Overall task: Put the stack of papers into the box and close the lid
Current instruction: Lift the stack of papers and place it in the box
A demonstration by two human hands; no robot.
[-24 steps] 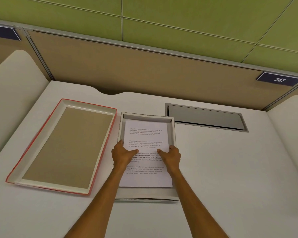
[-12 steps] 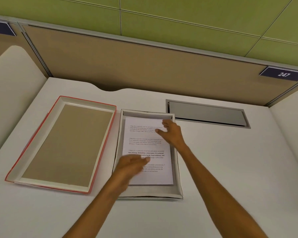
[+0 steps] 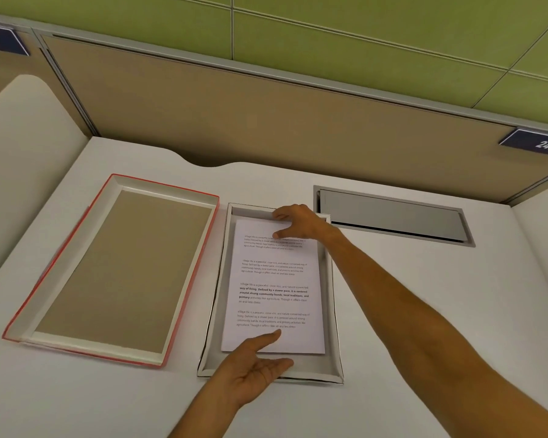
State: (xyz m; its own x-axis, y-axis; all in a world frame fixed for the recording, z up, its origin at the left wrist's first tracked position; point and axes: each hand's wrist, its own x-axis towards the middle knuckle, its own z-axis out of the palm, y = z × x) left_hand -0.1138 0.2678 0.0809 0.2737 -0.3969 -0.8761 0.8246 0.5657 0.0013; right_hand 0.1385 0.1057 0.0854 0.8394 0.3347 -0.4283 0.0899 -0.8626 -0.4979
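The stack of papers (image 3: 274, 279), white with printed text, lies flat inside the shallow white box (image 3: 331, 311) in the middle of the desk. My right hand (image 3: 298, 221) rests at the papers' far edge, fingers spread, touching the top of the sheet and the box's far wall. My left hand (image 3: 253, 368) sits at the near edge, palm up and fingers apart, thumb on the bottom of the sheet. The lid (image 3: 114, 267), red outside with a brown inner face, lies upside down to the left of the box.
A grey metal cable hatch (image 3: 393, 216) is set into the white desk (image 3: 424, 311) right of the box. A tan partition (image 3: 266, 121) closes the back, with side dividers at both ends and a "247" label (image 3: 546, 143).
Both hands left the middle of the papers. The right hand went to the far edge, the left hand drew back to the near edge. The papers now lie fully inside the box.
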